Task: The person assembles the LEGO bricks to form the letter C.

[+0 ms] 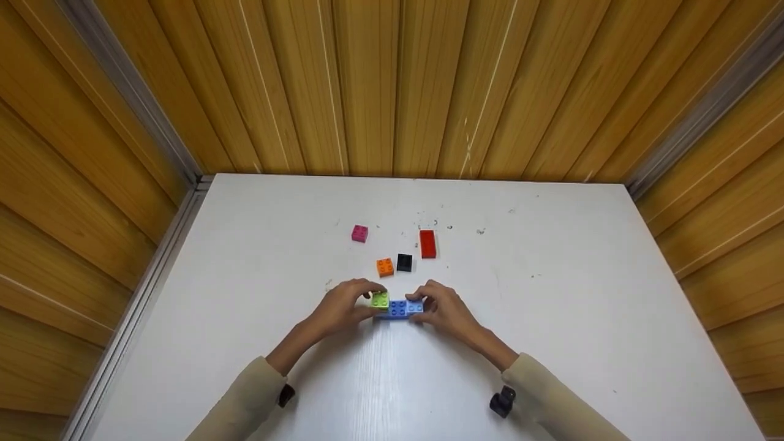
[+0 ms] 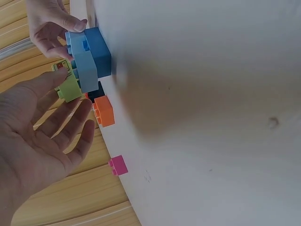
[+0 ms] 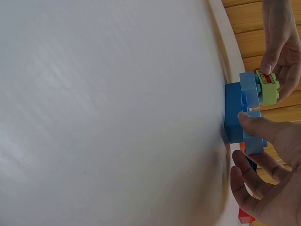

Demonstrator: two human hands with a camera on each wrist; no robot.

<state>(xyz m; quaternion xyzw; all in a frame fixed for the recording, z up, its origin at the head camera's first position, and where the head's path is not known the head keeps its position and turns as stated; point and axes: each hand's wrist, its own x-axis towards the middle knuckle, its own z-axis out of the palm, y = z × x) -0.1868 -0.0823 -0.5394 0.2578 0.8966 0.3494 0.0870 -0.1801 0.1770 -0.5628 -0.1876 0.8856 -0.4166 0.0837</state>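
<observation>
At the near middle of the table, a darker blue brick (image 1: 398,309) carries a light blue brick at each end; the right one (image 1: 415,305) shows in the head view, the left one (image 2: 87,70) in the left wrist view. My left hand (image 1: 343,307) pinches a lime green brick (image 1: 380,299) between thumb and fingers. This green brick, printed on one side, sits over the left light blue brick, its studs up. My right hand (image 1: 450,311) grips the right end of the stack, thumb on the near side of its light blue brick (image 3: 254,143).
Beyond the hands lie an orange brick (image 1: 384,267), a black brick (image 1: 404,263), a longer red brick (image 1: 427,244) and a magenta brick (image 1: 359,233). Wood-patterned walls (image 1: 392,92) enclose the white table (image 1: 551,318) at the back and sides.
</observation>
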